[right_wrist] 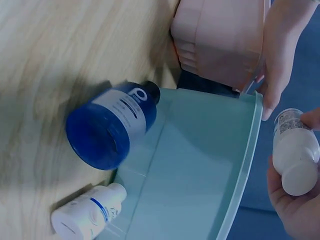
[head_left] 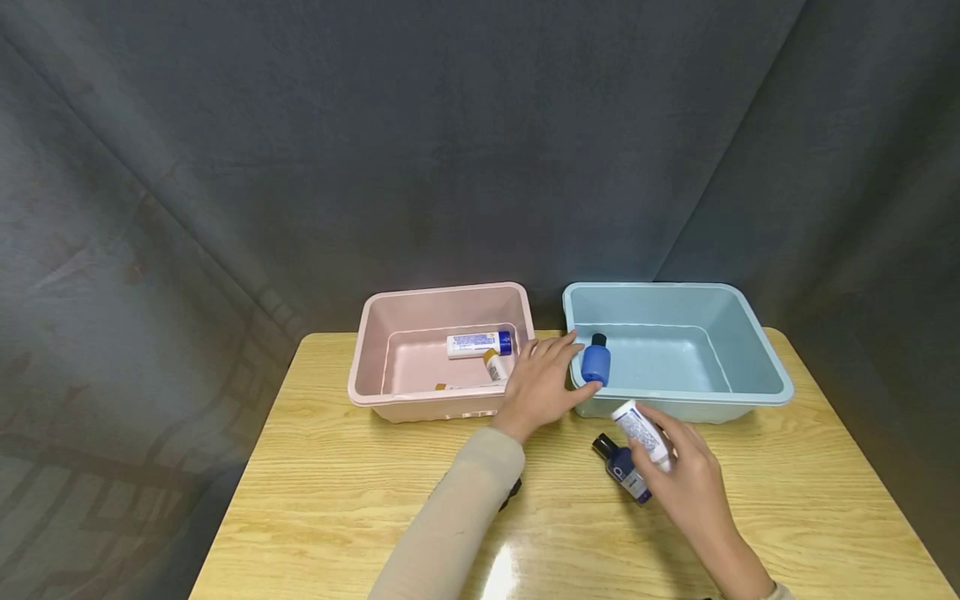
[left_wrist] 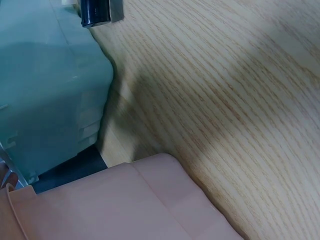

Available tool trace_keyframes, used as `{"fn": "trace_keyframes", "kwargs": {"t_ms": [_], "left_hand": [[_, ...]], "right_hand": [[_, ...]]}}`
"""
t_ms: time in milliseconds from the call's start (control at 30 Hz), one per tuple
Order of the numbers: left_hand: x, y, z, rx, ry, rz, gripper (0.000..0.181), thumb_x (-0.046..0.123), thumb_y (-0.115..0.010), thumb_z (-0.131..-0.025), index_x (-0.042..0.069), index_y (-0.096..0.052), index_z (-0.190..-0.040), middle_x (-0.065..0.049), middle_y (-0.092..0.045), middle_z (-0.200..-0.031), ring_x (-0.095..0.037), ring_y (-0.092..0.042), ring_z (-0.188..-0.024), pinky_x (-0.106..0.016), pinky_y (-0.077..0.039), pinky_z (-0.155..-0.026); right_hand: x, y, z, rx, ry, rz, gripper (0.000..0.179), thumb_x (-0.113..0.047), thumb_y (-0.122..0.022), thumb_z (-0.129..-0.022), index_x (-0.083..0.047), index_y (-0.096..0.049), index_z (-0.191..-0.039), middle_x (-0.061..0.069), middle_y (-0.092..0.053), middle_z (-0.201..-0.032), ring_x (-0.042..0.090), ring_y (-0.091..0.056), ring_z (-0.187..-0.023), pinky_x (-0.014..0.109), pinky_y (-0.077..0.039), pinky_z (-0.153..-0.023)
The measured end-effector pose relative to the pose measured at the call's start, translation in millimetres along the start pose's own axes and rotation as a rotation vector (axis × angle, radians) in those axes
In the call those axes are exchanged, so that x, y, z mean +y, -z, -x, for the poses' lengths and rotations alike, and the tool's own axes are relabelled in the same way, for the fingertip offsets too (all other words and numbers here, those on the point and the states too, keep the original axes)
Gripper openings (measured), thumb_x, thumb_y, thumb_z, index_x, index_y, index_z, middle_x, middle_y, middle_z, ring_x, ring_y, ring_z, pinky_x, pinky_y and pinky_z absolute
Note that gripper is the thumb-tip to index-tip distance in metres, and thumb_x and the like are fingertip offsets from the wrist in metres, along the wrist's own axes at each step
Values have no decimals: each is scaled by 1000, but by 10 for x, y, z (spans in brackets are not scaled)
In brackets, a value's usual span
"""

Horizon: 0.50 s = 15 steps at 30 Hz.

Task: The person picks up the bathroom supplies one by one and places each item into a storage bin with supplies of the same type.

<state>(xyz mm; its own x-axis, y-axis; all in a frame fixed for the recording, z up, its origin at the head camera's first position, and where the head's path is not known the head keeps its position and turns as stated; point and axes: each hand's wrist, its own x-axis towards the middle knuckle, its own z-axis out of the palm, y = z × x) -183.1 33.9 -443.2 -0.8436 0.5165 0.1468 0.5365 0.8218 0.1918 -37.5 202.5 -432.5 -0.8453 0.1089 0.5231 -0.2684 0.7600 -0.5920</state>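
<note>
My right hand [head_left: 686,462] grips a small white bottle [head_left: 641,433] with fine print, raised in front of the blue bin [head_left: 675,403]. In the right wrist view its white cap faces the camera. Below it, a dark blue bottle [head_left: 626,473] with a black cap lies on the table, and another white bottle [right_wrist: 90,212] with a blue stripe lies beside that one. My left hand [head_left: 542,383] spreads over the neighbouring rims of the two bins, fingers extended. Its thumb and fingertips are close to a bright blue bottle [head_left: 596,365] inside the blue bin, against its left side.
Left of the blue bin stands a pink bin [head_left: 435,405]. It holds a white tube [head_left: 472,345] with a blue cap, a white bottle [head_left: 495,365] with a gold cap, and another gold-capped item [head_left: 441,387] partly hidden by the front wall. A dark curtain [head_left: 480,167] hangs behind.
</note>
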Motion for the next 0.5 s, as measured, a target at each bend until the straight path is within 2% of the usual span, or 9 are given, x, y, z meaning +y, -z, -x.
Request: {"fn": "trace_keyframes", "kwargs": {"t_ms": [200,500], "left_hand": [[-1,-4,-3,-2,-3,-6,74,73,-40,-92,26,-45,-149,6,-28,-161,-15,-34,-143,-39,-19,-118],[-1,5,3,2,-2,2,73,72,-42,-92,26,-45,-149,6,-28,-161,-15,-34,-142,-39,-20,-118]], "right_hand": [[33,21,-76,-11,55,14,54,7,-80,-69,0,-67,-120,22,-68,-104,28,-61,-81,32,-55,-55],[60,58,-191,-34,95,15,54,7,-80,-69,0,-66,-121,24,-67,-104,30,-62,-80,34,-55,-56]]}}
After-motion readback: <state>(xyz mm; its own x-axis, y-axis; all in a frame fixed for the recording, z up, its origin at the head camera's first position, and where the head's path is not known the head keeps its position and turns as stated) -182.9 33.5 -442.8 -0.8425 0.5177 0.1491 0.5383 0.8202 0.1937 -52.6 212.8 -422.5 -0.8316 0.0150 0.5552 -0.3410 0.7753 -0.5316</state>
